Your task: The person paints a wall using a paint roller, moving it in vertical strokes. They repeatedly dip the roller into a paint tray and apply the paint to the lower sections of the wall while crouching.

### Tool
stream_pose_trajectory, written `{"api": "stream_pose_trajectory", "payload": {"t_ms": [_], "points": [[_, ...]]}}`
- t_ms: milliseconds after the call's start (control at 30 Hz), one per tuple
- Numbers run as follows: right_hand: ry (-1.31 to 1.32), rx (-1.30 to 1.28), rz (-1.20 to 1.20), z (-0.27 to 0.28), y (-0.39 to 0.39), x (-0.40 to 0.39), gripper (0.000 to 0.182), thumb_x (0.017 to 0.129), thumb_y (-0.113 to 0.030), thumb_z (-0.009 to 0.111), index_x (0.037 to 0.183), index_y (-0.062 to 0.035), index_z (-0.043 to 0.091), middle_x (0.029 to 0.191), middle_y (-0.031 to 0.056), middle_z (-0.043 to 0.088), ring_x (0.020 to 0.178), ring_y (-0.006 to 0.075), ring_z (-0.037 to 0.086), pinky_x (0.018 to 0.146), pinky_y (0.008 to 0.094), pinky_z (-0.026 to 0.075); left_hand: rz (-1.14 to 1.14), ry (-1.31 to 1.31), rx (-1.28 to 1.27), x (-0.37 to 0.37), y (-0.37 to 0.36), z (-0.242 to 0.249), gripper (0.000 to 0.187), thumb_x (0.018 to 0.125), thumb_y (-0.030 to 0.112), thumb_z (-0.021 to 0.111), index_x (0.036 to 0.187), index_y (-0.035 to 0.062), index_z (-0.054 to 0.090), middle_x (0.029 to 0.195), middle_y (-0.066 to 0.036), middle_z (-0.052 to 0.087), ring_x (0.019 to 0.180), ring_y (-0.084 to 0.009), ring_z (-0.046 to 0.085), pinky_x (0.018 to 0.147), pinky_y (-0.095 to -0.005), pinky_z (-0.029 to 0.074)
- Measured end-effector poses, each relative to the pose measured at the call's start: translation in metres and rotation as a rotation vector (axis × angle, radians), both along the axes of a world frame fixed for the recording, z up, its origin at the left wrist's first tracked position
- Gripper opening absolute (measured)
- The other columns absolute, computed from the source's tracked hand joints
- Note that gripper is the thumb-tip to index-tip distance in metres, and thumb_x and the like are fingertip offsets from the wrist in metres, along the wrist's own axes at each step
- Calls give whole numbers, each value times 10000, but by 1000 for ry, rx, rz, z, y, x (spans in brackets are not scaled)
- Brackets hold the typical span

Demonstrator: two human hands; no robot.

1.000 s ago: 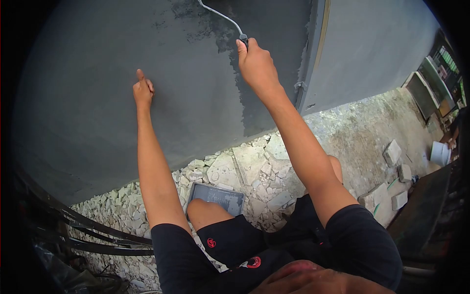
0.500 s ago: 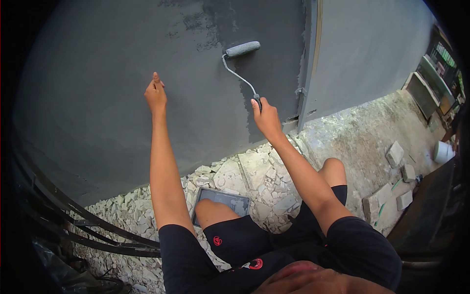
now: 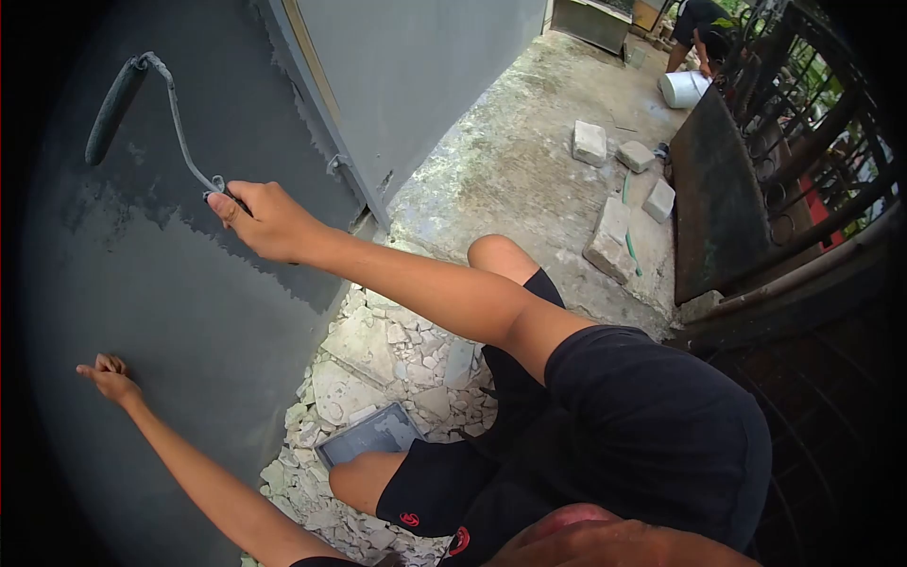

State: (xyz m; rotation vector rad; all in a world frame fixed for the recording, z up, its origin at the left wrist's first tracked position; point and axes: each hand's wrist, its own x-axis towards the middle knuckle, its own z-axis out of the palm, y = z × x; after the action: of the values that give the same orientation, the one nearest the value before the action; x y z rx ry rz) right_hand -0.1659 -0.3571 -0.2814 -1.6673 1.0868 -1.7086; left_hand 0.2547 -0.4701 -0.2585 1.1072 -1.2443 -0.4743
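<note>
My right hand (image 3: 269,222) is wrapped round the dark handle of a paint roller, whose bent wire frame rises up and left. The grey sleeve of the roller (image 3: 115,111) lies over the dark, wet-looking painted part of the wall (image 3: 217,312). Lower left, in front of a lighter grey area, is my left hand (image 3: 115,380), its fingers mostly curled in and nothing visible in them. A paint tray (image 3: 370,437) with grey paint rests on the rubble beside my knee.
Broken stone (image 3: 354,364) covers the ground along the wall. On the concrete floor (image 3: 515,142) lie several loose blocks (image 3: 609,236) and a green hose (image 3: 631,236). A metal gate (image 3: 723,208) stands at right. Farther back, another person (image 3: 701,33) bends by a white bucket (image 3: 682,90).
My view has swung right, bringing the other person and the gate into sight. The roller has tilted from nearly level to steep, still in my right hand. My left hand stays curled near the wall.
</note>
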Motion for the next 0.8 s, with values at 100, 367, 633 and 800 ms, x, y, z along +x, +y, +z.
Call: {"api": "stream_pose_trajectory", "payload": {"t_ms": [100,367,633,800], "points": [[-163,110,138,19,-1,0,567,1070,-530,457,766,-52,489,586,32,494,497,134,500,495,314,433,30,25,-17,-2,0,2,731,1008,767,139,612,158,228,542,17,236,509,-108,201,489,-279,146],[-168,350,276,3,-54,12,580,1056,-635,375,810,-115,449,576,-30,409,446,86,415,435,270,386,55,77,-19,-24,20,12,773,1001,779,190,563,144,250,508,24,246,457,-106,240,463,-284,142],[-95,487,220,-79,-38,20,598,1055,-650,345,808,-112,430,573,-24,400,448,96,422,432,273,394,28,70,12,-19,18,14,781,997,783,184,553,145,262,506,30,242,453,-102,232,455,-282,142],[-54,375,216,-23,-59,10,607,1054,-654,335,802,-110,428,566,-20,408,427,99,427,419,279,396,38,67,30,-22,21,13,785,996,784,181,547,147,272,504,34,249,452,-98,235,451,-276,152]]}}
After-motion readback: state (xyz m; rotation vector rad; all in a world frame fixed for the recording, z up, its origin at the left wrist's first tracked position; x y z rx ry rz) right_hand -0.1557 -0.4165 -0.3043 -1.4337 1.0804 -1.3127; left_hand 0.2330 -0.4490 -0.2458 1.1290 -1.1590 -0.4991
